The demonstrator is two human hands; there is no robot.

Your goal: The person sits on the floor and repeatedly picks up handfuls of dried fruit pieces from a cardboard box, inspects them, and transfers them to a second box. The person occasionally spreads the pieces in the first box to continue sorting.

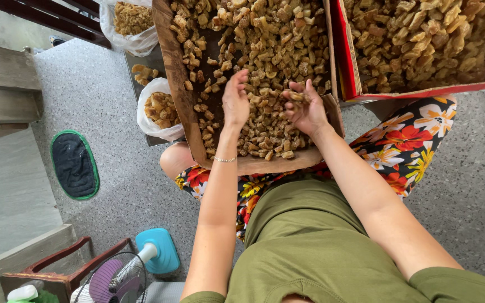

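Two hands, left hand point(235, 104) flat, right hand point(305, 109) cupping lumpy (golden) chunks point(265, 50)

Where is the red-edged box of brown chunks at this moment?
In the head view the red-edged box sits at the upper right, beside the brown cardboard tray where both hands work, above the person's floral-clothed knee.
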